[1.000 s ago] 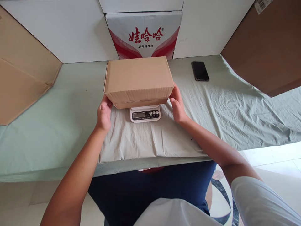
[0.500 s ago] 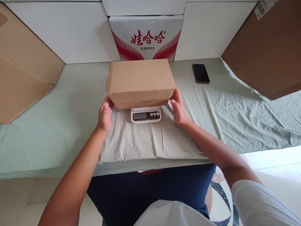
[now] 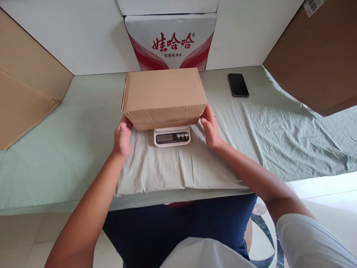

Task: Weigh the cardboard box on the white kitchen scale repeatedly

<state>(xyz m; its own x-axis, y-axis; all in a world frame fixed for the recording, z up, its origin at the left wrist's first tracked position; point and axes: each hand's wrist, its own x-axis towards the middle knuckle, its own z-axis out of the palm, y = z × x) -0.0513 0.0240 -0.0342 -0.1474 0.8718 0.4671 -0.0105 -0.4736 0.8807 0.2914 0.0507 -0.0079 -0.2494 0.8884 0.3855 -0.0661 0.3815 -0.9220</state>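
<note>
A brown cardboard box [image 3: 166,91] is over a white digital kitchen scale [image 3: 172,137], whose display and buttons show in front. The box hides the scale's plate, so I cannot tell whether it rests on it. My left hand [image 3: 122,137] grips the box's near left lower corner, its fingertips tucked under or behind the edge. At the near right lower corner, my right hand [image 3: 210,128] holds the box with the thumb toward me and the fingers along the side. The scale's display looks blank.
A black phone [image 3: 238,85] lies on the green cloth [image 3: 92,149] at the back right. Large cardboard panels stand at the left [image 3: 28,85] and right [image 3: 315,59]. Behind the box is a white and red printed carton [image 3: 173,44].
The view has shifted slightly. Both hands keep their hold at the same corners of the box, and the box stays over the scale.
</note>
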